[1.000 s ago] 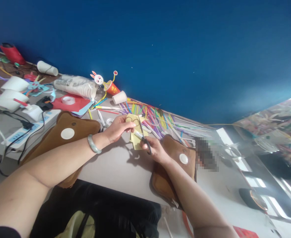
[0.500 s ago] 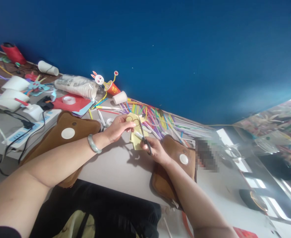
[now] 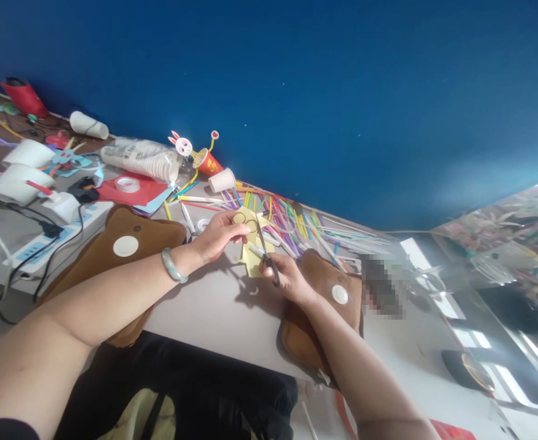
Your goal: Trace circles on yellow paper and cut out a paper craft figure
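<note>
Head view, frame centre: left hand pinched the yellow paper by its upper edge; right hand gripped scissors, blades in the sheet. Against the earlier frames almost nothing had shifted, so the cut looked slow. Straws lay behind.

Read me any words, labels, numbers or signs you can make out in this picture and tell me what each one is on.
No text can be read anywhere.
Red paper cup: a yellow mark, too blurred to read.
Yellow paper, held by the left hand and cut with the scissors in the right hand: only drawn circles, no letters.
Power strip: pale markings, too small to read.
Pixelated object: nothing legible.
</note>
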Action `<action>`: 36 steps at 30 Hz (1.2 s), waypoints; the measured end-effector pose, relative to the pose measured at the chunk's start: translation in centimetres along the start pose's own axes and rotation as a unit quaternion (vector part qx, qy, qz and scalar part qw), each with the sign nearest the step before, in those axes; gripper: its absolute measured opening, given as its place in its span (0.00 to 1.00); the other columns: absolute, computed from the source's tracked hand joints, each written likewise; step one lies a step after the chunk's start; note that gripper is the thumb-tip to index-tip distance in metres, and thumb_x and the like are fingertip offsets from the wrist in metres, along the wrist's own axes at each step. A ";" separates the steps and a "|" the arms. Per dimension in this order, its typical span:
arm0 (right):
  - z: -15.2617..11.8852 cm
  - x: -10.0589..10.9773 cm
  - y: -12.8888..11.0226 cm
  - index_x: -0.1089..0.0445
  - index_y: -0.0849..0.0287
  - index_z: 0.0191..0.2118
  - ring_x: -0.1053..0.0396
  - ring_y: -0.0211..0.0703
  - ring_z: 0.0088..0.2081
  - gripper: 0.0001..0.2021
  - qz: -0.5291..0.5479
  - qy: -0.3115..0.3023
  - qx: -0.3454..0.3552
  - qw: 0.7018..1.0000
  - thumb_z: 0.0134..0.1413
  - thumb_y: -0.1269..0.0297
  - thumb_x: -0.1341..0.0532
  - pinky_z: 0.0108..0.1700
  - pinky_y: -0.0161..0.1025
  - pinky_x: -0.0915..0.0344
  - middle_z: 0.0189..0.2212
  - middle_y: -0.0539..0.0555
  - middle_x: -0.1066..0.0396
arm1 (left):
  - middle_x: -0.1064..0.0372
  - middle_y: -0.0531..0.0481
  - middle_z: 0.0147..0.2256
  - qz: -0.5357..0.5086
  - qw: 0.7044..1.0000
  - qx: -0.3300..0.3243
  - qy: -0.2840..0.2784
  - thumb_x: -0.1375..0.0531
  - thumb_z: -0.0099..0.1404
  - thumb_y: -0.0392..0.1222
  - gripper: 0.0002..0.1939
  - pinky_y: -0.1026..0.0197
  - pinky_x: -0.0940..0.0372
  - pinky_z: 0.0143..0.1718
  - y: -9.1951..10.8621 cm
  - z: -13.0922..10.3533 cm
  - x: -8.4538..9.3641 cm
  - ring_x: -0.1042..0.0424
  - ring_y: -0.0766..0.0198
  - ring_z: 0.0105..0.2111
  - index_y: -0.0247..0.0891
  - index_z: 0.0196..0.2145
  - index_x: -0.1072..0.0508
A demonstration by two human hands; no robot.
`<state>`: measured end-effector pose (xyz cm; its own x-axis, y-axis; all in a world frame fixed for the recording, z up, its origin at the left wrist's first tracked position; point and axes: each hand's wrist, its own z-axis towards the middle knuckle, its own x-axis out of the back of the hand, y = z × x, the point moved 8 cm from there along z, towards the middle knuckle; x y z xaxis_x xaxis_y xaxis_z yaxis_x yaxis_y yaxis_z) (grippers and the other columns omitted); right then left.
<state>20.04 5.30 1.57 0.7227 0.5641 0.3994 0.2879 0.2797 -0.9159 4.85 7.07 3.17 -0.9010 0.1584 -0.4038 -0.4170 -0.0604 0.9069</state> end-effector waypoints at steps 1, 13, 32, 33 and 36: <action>0.0 0.0 0.0 0.35 0.58 0.24 0.44 0.38 0.26 0.31 -0.001 0.000 0.000 1.000 0.47 0.29 0.38 0.31 0.39 0.43 0.20 0.48 0.40 | 0.34 0.54 0.24 0.000 1.000 0.001 0.000 0.35 0.52 0.40 0.08 0.66 0.44 0.26 0.0 0.0 0.0 0.36 0.71 0.23 0.34 0.27 0.29; 0.0 0.1 -0.1 0.35 0.59 0.23 0.44 0.37 0.26 0.31 -0.003 0.004 0.005 1.000 0.47 0.30 0.38 0.31 0.38 0.43 0.20 0.48 0.39 | 0.35 0.53 0.25 0.003 1.000 -0.005 -0.006 0.36 0.52 0.40 0.07 0.65 0.46 0.26 0.2 0.1 0.0 0.37 0.70 0.25 0.34 0.27 0.30; 0.0 0.1 -0.1 0.35 0.59 0.23 0.43 0.37 0.25 0.31 0.002 0.005 0.009 1.000 0.47 0.30 0.37 0.29 0.38 0.44 0.19 0.48 0.39 | 0.38 0.55 0.23 -0.007 1.000 -0.016 -0.002 0.37 0.52 0.38 0.06 0.65 0.48 0.25 0.4 0.2 0.1 0.41 0.71 0.24 0.35 0.26 0.31; 0.0 0.1 -0.1 0.35 0.59 0.23 0.43 0.37 0.25 0.31 0.002 0.006 0.007 1.000 0.47 0.30 0.37 0.29 0.38 0.44 0.19 0.48 0.39 | 0.38 0.55 0.23 -0.006 1.000 -0.017 -0.002 0.37 0.52 0.38 0.06 0.65 0.48 0.25 0.4 0.2 0.1 0.42 0.71 0.24 0.35 0.26 0.30; 0.0 0.1 0.1 0.35 0.59 0.23 0.44 0.37 0.25 0.32 0.004 0.004 0.000 1.000 0.46 0.29 0.37 0.29 0.38 0.44 0.20 0.47 0.39 | 0.37 0.55 0.23 -0.002 1.000 -0.020 -0.002 0.37 0.52 0.38 0.06 0.64 0.48 0.25 0.5 0.1 0.1 0.42 0.71 0.24 0.35 0.26 0.30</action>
<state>20.10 5.36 1.55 0.7306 0.5594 0.3914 0.2816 0.2753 -0.9192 4.60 7.20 3.65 -0.8991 0.1633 -0.4061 -0.4245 -0.0996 0.8999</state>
